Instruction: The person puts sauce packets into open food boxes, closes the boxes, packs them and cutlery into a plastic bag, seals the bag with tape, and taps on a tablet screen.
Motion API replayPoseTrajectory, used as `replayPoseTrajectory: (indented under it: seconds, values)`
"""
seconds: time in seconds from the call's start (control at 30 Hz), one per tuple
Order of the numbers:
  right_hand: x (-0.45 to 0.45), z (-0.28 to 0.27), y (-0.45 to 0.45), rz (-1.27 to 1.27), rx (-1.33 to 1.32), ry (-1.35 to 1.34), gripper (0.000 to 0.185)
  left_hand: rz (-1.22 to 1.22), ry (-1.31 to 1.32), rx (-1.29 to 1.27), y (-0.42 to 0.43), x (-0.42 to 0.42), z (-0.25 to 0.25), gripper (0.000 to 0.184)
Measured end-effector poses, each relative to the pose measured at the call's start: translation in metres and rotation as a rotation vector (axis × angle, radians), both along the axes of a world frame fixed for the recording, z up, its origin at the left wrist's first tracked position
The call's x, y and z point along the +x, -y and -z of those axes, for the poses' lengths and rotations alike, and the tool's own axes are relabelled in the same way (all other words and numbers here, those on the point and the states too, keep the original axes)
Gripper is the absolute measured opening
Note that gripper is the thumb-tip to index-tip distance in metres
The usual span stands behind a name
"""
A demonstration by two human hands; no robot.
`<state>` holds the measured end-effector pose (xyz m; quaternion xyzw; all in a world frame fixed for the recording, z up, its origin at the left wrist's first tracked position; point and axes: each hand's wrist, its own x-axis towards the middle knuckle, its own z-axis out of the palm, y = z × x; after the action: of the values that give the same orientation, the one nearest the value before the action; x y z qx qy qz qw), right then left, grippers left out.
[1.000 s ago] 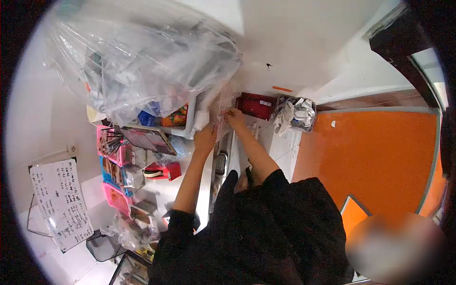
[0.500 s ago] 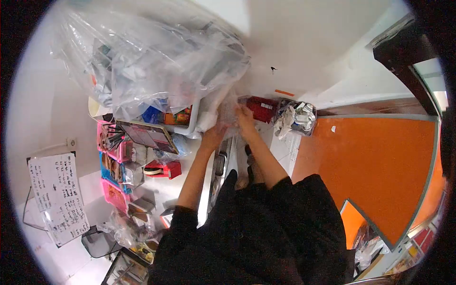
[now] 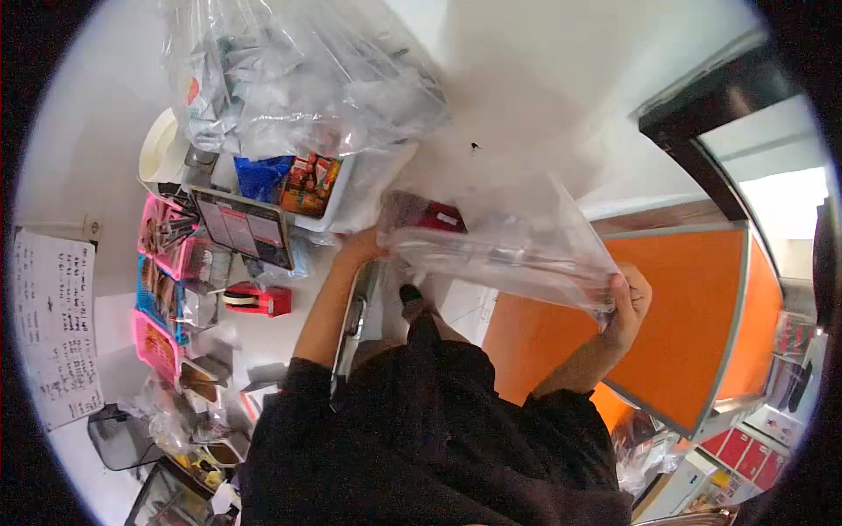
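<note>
A clear plastic bag is stretched wide between my two hands. My left hand grips its left end beside the counter, with the fingers partly hidden by the plastic. On the other side, my right hand pinches the right end of the bag, thumb along its edge. Through the film a dark red object shows dimly. Just left of my left hand stands a white bin with red-and-orange packets and a blue packet in it.
A big clear bag of sachets rests above the bin. On the counter are a tablet, a red tape dispenser and pink and blue baskets. An orange panel stands at right; a whiteboard hangs at left.
My hands have moved from close together to far apart, the right one going right. The crumpled plastic between them is now spread out. The view has shifted too.
</note>
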<state>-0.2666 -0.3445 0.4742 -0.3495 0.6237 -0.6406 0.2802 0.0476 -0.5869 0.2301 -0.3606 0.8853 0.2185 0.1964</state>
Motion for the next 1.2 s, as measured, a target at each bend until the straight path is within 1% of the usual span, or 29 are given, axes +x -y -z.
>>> replayPoseTrajectory:
  seconds: [0.03,0.07,0.1,0.17,0.23,0.27,0.33,0.43,0.5,0.57,0.63,0.67,0.77,0.87,0.97,1.0,1.03,1.07,1.1,1.13,1.17,1.2]
  values:
    - [-0.001,-0.005,-0.005,-0.051,-0.073,0.019,0.022,0.098,-0.035,0.053,-0.005,-0.005,-0.012,0.076]
    - [-0.002,-0.009,-0.008,-0.108,-0.145,0.04,0.022,0.163,-0.124,0.139,-0.013,-0.012,-0.023,0.079]
    - [-0.006,-0.008,-0.012,-0.171,-0.215,0.065,0.022,0.159,-0.266,0.295,-0.023,-0.02,-0.036,0.081]
    - [-0.005,-0.01,-0.015,-0.237,-0.265,0.097,0.022,-0.097,-0.658,0.958,-0.055,-0.051,-0.06,0.082]
    - [0.005,-0.007,-0.012,-0.296,-0.271,0.128,0.022,-0.38,-0.785,1.701,-0.095,-0.052,-0.086,0.077]
    - [0.011,-0.003,-0.007,-0.323,-0.249,0.139,0.022,-0.158,-0.973,1.941,-0.115,-0.059,-0.061,0.083]
    - [0.026,0.009,0.008,-0.376,-0.168,0.153,0.022,-0.008,-1.247,2.219,-0.138,-0.064,-0.045,0.091]
    - [0.049,0.03,0.035,-0.493,0.007,0.154,0.023,-0.332,-1.583,2.418,-0.149,-0.043,-0.087,0.095]
    - [0.067,0.043,0.053,-0.593,0.095,0.14,0.023,-0.455,-1.794,2.259,-0.144,-0.006,-0.093,0.083]
    - [0.085,0.05,0.07,-0.684,0.167,0.105,0.024,-0.688,-1.937,1.885,-0.148,0.026,-0.079,0.072]
    - [0.102,0.053,0.085,-0.759,0.223,0.058,0.025,-1.017,-1.914,1.31,-0.158,0.047,-0.042,0.06]
    - [0.108,0.053,0.092,-0.791,0.242,0.03,0.025,-1.001,-1.691,1.223,-0.169,0.088,-0.064,0.057]
    - [0.128,0.043,0.118,-0.875,0.284,-0.065,0.027,-1.09,-2.093,1.118,-0.228,0.146,-0.062,0.051]
    - [0.152,0.027,0.139,-0.926,0.312,-0.15,0.029,-0.95,-2.296,1.148,-0.288,0.173,-0.06,0.046]
    - [0.176,0.012,0.163,-0.965,0.366,-0.226,0.031,-1.276,-2.057,1.363,-0.323,0.184,-0.066,0.039]
    - [0.186,0.008,0.168,-0.975,0.393,-0.254,0.032,-1.149,-2.108,1.434,-0.329,0.192,-0.071,0.032]
    - [0.195,0.01,0.177,-0.979,0.439,-0.313,0.032,-1.215,-2.173,1.372,-0.335,0.199,-0.085,0.032]
    - [0.201,0.019,0.185,-0.99,0.494,-0.412,0.033,-1.28,-2.235,1.305,-0.341,0.205,-0.099,0.032]
    - [0.2,0.029,0.191,-1.007,0.524,-0.574,0.034,-1.346,-2.298,1.235,-0.346,0.207,-0.106,0.031]
    - [0.169,0.062,0.205,-1.05,0.442,-1.103,0.032,-1.493,-2.213,0.979,-0.35,0.201,-0.103,0.033]
    - [0.139,0.094,0.22,-0.981,0.302,-1.633,0.03,-1.588,-2.026,0.815,-0.352,0.203,-0.104,0.034]
    - [0.154,0.098,0.21,-0.998,0.371,-1.487,0.028,-1.666,-1.832,0.658,-0.354,0.202,-0.105,0.035]
